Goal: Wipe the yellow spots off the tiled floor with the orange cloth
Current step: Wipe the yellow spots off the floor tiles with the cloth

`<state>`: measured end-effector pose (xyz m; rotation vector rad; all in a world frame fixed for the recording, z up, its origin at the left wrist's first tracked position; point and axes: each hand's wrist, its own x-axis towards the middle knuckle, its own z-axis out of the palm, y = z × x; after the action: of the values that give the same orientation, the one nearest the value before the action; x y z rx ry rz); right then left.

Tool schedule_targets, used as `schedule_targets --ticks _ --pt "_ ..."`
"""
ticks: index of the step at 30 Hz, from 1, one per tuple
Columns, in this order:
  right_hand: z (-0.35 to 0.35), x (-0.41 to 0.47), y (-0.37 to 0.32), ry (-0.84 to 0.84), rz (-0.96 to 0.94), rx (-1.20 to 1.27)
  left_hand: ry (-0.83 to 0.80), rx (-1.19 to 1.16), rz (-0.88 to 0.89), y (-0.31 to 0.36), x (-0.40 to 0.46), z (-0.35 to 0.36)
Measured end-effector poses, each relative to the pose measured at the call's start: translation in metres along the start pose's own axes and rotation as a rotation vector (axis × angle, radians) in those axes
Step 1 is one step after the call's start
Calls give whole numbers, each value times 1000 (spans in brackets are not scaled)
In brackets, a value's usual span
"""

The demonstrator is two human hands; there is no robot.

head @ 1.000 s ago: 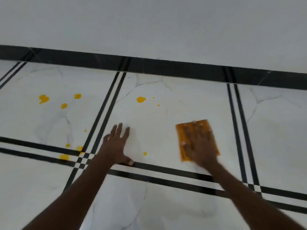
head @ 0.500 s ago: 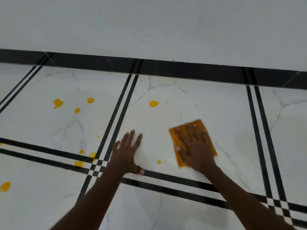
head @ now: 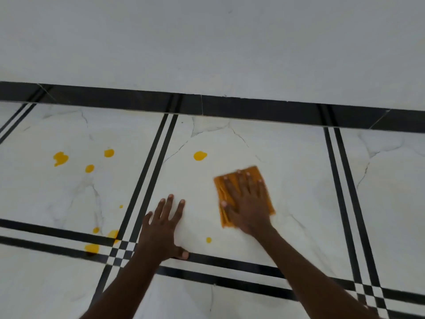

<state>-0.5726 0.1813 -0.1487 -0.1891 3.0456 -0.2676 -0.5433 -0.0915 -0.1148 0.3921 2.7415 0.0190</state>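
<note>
My right hand (head: 247, 203) lies flat, fingers spread, pressing the folded orange cloth (head: 264, 180) onto a white marble floor tile (head: 287, 180). My left hand (head: 164, 229) rests flat and open on the same tile, to the left of the cloth. A yellow spot (head: 200, 155) sits beyond the cloth to its left. A small yellow dot (head: 208, 239) lies between my hands, near the tile's front edge. Several more yellow spots mark the left tile (head: 61, 158) and its front corner (head: 92, 247).
A black skirting band (head: 253, 109) runs along the foot of a white wall (head: 207, 42) at the back. Double black stripes (head: 149, 171) divide the tiles. Another pair of black stripes (head: 345, 180) runs on the right.
My right hand slid the cloth left, then a little back to the right and farther from me. The small specks right of the yellow spot are gone. My left hand stayed planted.
</note>
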Motion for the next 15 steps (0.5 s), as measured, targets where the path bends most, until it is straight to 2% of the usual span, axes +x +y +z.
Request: schedule_targets --ticks 3,5,8,10,13,15 --pt "-9 -29 79 33 149 -14 -4 6 4 0 -1 -1" --pt "-18 3 109 23 305 -51 -11 15 1 0 -1 -2" --pt "-31 79 83 -3 415 26 -4 14 3 4 -2 -3" --pt "-23 118 31 -21 351 58 -5 13 0 4 -2 -3" --pt "-10 132 -54 -38 78 14 -40 23 5 3 -4 -6" --pt "-8 108 -64 -92 -71 -15 -49 3 -6 2 -4 -6"
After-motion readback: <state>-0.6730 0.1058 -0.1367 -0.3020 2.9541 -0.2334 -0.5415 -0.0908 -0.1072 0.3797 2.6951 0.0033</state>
